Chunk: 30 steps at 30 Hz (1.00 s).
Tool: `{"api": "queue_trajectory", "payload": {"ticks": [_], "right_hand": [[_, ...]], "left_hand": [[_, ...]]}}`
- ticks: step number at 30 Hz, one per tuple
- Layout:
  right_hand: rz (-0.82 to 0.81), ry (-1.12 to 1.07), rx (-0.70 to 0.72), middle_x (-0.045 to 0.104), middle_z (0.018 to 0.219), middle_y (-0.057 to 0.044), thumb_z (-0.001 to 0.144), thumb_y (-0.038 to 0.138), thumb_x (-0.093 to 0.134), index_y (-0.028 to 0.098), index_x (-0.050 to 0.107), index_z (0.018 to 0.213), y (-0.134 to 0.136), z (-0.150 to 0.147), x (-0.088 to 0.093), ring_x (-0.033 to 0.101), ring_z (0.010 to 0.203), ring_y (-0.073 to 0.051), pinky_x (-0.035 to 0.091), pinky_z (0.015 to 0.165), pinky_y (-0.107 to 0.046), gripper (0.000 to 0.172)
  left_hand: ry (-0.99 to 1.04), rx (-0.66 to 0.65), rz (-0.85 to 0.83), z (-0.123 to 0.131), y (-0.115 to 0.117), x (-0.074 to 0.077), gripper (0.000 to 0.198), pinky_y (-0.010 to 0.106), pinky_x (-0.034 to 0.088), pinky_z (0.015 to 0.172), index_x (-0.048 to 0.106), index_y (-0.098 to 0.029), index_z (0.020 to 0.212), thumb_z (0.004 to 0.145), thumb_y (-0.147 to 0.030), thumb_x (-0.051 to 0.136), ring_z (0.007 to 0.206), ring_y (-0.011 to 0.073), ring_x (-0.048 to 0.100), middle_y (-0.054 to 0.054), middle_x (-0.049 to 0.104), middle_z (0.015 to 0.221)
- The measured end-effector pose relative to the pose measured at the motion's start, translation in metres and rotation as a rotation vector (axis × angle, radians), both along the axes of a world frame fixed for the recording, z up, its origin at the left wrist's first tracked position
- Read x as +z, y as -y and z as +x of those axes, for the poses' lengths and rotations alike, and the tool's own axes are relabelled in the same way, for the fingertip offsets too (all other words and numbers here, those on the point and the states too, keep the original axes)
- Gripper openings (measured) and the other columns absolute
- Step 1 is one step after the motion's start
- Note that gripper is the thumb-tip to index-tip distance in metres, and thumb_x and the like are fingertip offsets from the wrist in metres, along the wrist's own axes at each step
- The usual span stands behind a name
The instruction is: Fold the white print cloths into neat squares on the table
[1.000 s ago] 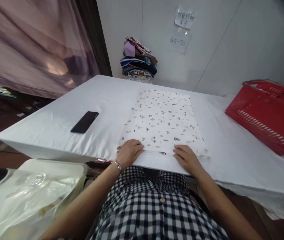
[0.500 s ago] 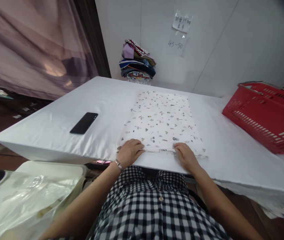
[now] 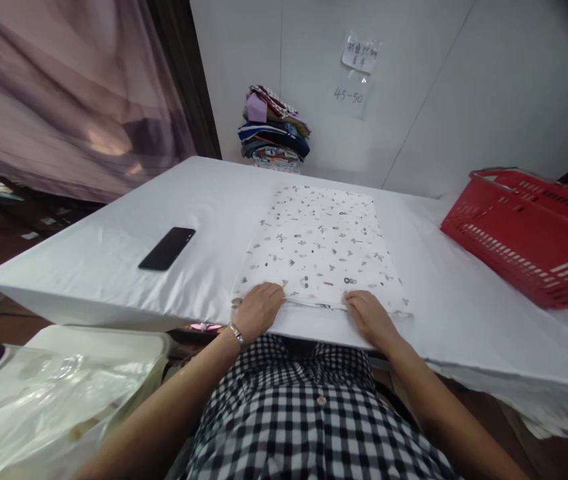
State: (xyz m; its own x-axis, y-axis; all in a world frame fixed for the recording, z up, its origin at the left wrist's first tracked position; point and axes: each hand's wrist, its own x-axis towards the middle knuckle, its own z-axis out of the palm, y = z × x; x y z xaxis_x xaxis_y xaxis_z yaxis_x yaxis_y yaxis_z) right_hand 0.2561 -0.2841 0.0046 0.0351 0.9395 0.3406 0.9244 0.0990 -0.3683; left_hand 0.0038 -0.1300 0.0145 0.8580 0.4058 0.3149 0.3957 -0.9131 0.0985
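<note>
A white cloth with small printed motifs lies folded flat on the white-covered table. At the left part of its near edge, my left hand has its fingers curled over the fabric; a metal bracelet circles that wrist. Toward the right of the same edge, my right hand pinches the cloth between thumb and fingers. Both hands rest low against the table, and the layers of the fold show between them.
A black phone lies to the left. The red plastic basket stands at the right. Behind the table is a stack of folded clothes by the wall. Clear plastic bags lie on a white stool at lower left.
Both hands keep their hold on the cloth's near edge. The whole view has shifted very slightly; nothing else has visibly moved.
</note>
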Motion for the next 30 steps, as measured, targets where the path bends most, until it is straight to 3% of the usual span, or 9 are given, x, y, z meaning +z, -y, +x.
{"api": "queue_trajectory", "payload": {"ticks": [5,11,14,19,24,30], "right_hand": [[0.096,-0.108,-0.067,0.058,0.097,-0.008,0.089,0.021,0.037,0.02,0.051,0.086,-0.004,0.0,0.006,0.051,0.095,-0.019,0.043,0.085,-0.037,0.015],[0.143,-0.077,-0.098,0.058,0.094,-0.007,0.09,0.023,0.035,0.02,0.05,0.088,-0.018,0.003,0.022,0.052,0.092,-0.019,0.042,0.083,-0.034,0.015],[0.106,-0.056,-0.108,0.058,0.092,-0.006,0.09,0.024,0.034,0.021,0.05,0.089,-0.02,0.004,0.021,0.053,0.09,-0.019,0.043,0.079,-0.033,0.017],[0.086,-0.047,-0.096,0.058,0.09,-0.006,0.091,0.026,0.032,0.021,0.05,0.087,-0.018,0.004,0.016,0.053,0.087,-0.019,0.043,0.077,-0.034,0.019],[0.085,-0.03,-0.09,0.058,0.091,-0.007,0.091,0.026,0.032,0.021,0.051,0.088,-0.018,0.003,0.019,0.053,0.087,-0.019,0.044,0.077,-0.034,0.02],[0.051,0.002,-0.052,0.06,0.089,-0.007,0.09,0.024,0.036,0.019,0.054,0.088,-0.015,0.003,0.017,0.053,0.087,-0.019,0.045,0.078,-0.036,0.019]], "left_hand": [[0.072,0.11,-0.025,0.007,0.0,0.008,0.021,0.03,0.042,0.074,0.053,-0.016,0.086,0.091,-0.023,0.035,0.08,0.0161,0.053,0.005,0.058,0.082],[0.114,0.187,0.083,0.018,-0.011,0.021,0.023,0.031,0.041,0.069,0.056,-0.016,0.086,0.091,-0.025,0.036,0.078,0.0175,0.054,0.006,0.06,0.084],[0.187,0.118,0.149,0.019,-0.001,0.016,0.02,0.035,0.039,0.076,0.056,-0.017,0.099,0.088,-0.018,0.04,0.089,0.0195,0.053,0.008,0.061,0.097],[0.051,-0.201,0.084,0.031,0.03,-0.004,0.022,0.031,0.041,0.068,0.056,-0.021,0.104,0.087,-0.017,0.041,0.082,0.0165,0.054,0.004,0.062,0.095],[0.038,-0.111,0.048,0.053,0.03,-0.006,0.023,0.033,0.042,0.075,0.054,-0.019,0.107,0.087,-0.017,0.042,0.095,0.0195,0.05,0.007,0.057,0.107],[-0.083,-0.055,0.083,0.066,0.022,0.003,0.012,0.034,0.039,0.069,0.057,-0.016,0.078,0.085,-0.018,0.047,0.086,0.0215,0.048,0.005,0.057,0.085]]}}
